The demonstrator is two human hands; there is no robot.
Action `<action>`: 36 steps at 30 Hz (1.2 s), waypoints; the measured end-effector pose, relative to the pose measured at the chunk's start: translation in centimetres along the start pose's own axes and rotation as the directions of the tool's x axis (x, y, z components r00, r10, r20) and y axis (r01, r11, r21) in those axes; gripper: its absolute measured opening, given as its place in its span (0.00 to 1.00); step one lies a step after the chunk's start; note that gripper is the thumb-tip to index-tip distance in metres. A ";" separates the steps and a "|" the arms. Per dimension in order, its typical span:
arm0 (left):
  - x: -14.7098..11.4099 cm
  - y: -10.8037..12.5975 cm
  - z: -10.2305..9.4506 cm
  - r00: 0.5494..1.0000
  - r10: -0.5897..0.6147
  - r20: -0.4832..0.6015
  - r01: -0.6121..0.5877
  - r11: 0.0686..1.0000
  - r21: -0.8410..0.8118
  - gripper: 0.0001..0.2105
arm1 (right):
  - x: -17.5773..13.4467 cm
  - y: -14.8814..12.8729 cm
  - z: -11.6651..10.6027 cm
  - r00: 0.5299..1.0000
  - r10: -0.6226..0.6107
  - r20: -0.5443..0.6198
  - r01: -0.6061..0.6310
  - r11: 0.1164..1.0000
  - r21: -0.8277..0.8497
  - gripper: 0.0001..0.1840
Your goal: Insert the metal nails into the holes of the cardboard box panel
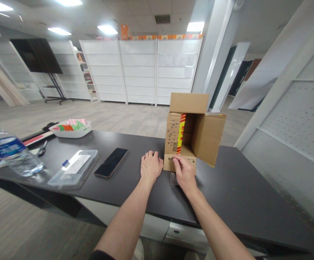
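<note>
Right fingers (177,162) bent at lower box flap (168,164).

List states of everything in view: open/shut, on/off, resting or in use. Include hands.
Box: open
Right hand: fingers bent at the box's lower front; grip unclear
Left hand: palm down on table beside box
Thin rods: lying side by side
Phone: screen dark
Case: lid shut
Bottle: capped
Tray: filled
TV: screen dark
Ceiling lights: on
</note>
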State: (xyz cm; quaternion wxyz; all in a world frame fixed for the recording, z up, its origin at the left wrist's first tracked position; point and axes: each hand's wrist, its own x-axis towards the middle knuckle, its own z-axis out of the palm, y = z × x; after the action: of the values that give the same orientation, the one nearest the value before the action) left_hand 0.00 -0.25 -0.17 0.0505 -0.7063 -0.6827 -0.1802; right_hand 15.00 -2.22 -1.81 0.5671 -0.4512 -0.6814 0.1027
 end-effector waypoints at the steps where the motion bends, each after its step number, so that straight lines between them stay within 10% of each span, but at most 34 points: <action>1: 0.0 0.0 0.0 1.000 0.000 -0.001 0.000 1.000 0.000 0.14 | 0.0 0.0 0.1 1.000 0.001 -0.002 -0.001 1.000 -0.002 0.14; 36: 0.0 0.0 -0.1 1.000 -0.006 0.008 0.006 1.000 -0.023 0.14 | -0.6 -0.3 0.0 0.991 0.129 0.038 -0.128 0.991 -0.032 0.12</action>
State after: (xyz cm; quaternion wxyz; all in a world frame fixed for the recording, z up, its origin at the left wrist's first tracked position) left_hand 0.02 -0.30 -0.03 0.0391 -0.7056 -0.6828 -0.1853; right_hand 14.88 -2.82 -2.04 0.5389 -0.5003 -0.6635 0.1382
